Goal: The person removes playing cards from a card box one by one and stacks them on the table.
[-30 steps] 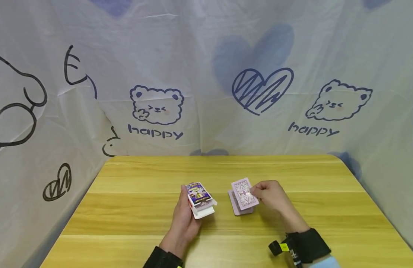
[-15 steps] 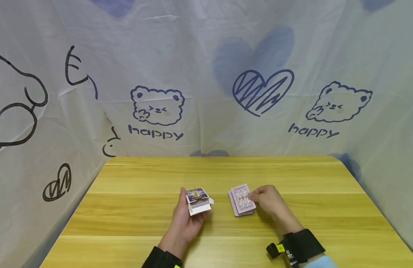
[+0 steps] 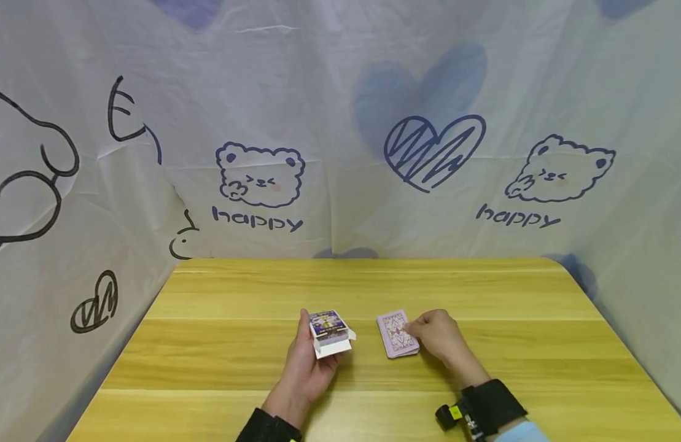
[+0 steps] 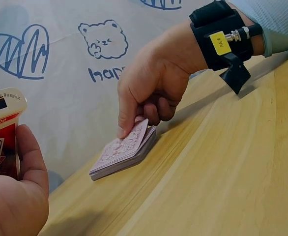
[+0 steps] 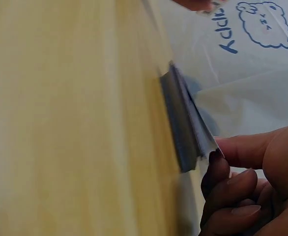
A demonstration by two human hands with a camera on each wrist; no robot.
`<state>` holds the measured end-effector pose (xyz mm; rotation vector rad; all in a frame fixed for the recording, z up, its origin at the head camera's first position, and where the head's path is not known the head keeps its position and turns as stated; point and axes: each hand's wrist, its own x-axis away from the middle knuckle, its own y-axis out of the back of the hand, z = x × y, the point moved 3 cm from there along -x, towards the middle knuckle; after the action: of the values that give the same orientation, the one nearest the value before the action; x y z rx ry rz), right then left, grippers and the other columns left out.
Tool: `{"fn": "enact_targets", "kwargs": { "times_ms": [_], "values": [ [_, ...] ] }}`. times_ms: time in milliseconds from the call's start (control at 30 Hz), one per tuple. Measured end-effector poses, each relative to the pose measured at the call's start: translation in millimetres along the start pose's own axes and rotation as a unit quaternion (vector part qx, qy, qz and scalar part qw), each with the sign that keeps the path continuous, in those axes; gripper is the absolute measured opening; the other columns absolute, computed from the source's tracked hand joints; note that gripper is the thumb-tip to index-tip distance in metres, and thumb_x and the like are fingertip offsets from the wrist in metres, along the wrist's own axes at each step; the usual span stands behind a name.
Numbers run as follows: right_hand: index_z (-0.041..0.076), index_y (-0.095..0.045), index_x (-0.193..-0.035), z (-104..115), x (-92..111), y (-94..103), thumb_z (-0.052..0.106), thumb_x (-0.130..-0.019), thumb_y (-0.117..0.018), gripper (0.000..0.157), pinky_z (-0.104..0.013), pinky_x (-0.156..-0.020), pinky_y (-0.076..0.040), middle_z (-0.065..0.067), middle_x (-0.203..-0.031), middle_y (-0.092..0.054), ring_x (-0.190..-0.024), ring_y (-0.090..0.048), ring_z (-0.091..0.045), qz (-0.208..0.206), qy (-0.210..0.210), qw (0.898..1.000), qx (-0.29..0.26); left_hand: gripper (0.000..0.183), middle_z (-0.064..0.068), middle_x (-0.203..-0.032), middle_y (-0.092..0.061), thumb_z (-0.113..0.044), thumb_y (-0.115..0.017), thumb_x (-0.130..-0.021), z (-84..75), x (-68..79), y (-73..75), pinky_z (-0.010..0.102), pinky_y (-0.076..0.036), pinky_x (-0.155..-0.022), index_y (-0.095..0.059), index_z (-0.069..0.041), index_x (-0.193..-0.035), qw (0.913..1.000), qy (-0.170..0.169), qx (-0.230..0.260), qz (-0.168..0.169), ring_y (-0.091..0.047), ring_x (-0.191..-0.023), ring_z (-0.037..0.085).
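Note:
My left hand [image 3: 308, 372] holds a playing-card box [image 3: 327, 323] from its left side and below. The box has a purple picture face; its white end flap hangs open toward me and cards show inside. Right of it, a deck of playing cards [image 4: 129, 161] lies on the table, pink patterned backs up. My right hand [image 3: 444, 339] pinches the right edge of the top playing card [image 3: 396, 330] between thumb and finger. In the right wrist view that edge is tilted up off the deck, while the far end rests against it.
A wooden table [image 3: 235, 294] lies under both hands. Behind and beside it hangs a pale cloth [image 3: 340, 92] with hearts, bears and the word "happy". Each wrist wears a black strap [image 3: 492, 406].
My right hand has lowered the pinched card onto the deck, moving slightly left and toward me. The box in my left hand has tilted, its open end turning more toward me.

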<state>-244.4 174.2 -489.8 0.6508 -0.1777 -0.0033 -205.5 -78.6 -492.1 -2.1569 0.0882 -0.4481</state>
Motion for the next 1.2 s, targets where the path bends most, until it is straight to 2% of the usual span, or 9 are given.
{"fn": "enact_targets", "kwargs": {
  "times_ms": [267, 700, 833, 967, 1100, 1200],
  "values": [
    [0.008, -0.056, -0.061, 0.7, 1.8, -2.2, 0.022, -0.087, -0.068, 0.032, -0.023, -0.042, -0.026, 0.002, -0.054, -0.043, -0.046, -0.036, -0.012, -0.007, 0.015, 0.999, 0.049, 0.080, 0.014, -0.126, -0.052, -0.063, -0.034, -0.096, 1.0, 0.5, -0.1, 0.030, -0.058, -0.079, -0.015, -0.008, -0.150, 1.0000, 0.004, -0.001, -0.002, -0.060, -0.109, 0.023],
    [0.007, -0.060, -0.074, 0.2, -1.6, -5.2, 0.023, -0.083, -0.069, 0.020, -0.025, -0.043, -0.035, -0.006, -0.068, -0.057, -0.055, -0.048, -0.017, -0.015, 0.007, 0.997, 0.069, 0.080, 0.018, -0.135, -0.047, -0.063, -0.036, -0.096, 2.1, 0.3, 0.6, 0.030, -0.058, -0.076, -0.016, -0.010, -0.151, 0.9999, 0.003, -0.008, -0.010, -0.058, -0.114, 0.025],
    [0.006, -0.061, -0.073, -0.7, -2.3, -3.9, 0.023, -0.083, -0.069, 0.021, -0.025, -0.043, -0.034, -0.005, -0.067, -0.056, -0.054, -0.047, -0.017, -0.018, 0.008, 0.999, 0.048, 0.081, 0.016, -0.133, -0.050, -0.065, -0.039, -0.094, 3.0, -0.8, 1.1, 0.029, -0.058, -0.077, -0.020, -0.009, -0.149, 0.9999, 0.002, -0.012, -0.009, -0.060, -0.109, 0.024],
    [0.006, -0.060, -0.070, -1.6, -2.7, -1.1, 0.026, -0.087, -0.067, 0.027, -0.024, -0.043, -0.030, -0.002, -0.061, -0.048, -0.051, -0.042, -0.015, -0.026, 0.010, 0.999, 0.016, 0.085, 0.016, -0.133, -0.051, -0.068, -0.043, -0.090, 4.8, -2.6, 2.1, 0.031, -0.057, -0.080, -0.024, -0.009, -0.148, 0.9996, -0.001, -0.021, -0.017, -0.061, -0.108, 0.023],
    [0.003, -0.062, -0.075, 6.2, 2.2, 0.9, 0.029, -0.090, -0.065, 0.030, -0.025, -0.044, -0.028, -0.002, -0.060, -0.045, -0.052, -0.040, -0.016, -0.026, 0.017, 0.999, -0.034, 0.085, 0.021, -0.145, -0.039, -0.068, -0.039, -0.091, 6.1, -4.6, 2.5, 0.034, -0.055, -0.088, -0.022, -0.008, -0.149, 0.9989, -0.008, -0.043, -0.019, -0.055, -0.118, 0.026],
    [0.000, -0.065, -0.080, 20.1, 10.6, 1.4, 0.027, -0.091, -0.065, 0.029, -0.026, -0.046, -0.030, -0.004, -0.062, -0.047, -0.055, -0.042, -0.018, -0.021, 0.027, 0.997, -0.071, 0.082, 0.022, -0.152, -0.029, -0.064, -0.035, -0.095, 6.8, -5.9, 1.8, 0.036, -0.051, -0.097, -0.018, -0.006, -0.151, 0.9982, -0.018, -0.057, -0.006, -0.046, -0.128, 0.027]
  ]
}}
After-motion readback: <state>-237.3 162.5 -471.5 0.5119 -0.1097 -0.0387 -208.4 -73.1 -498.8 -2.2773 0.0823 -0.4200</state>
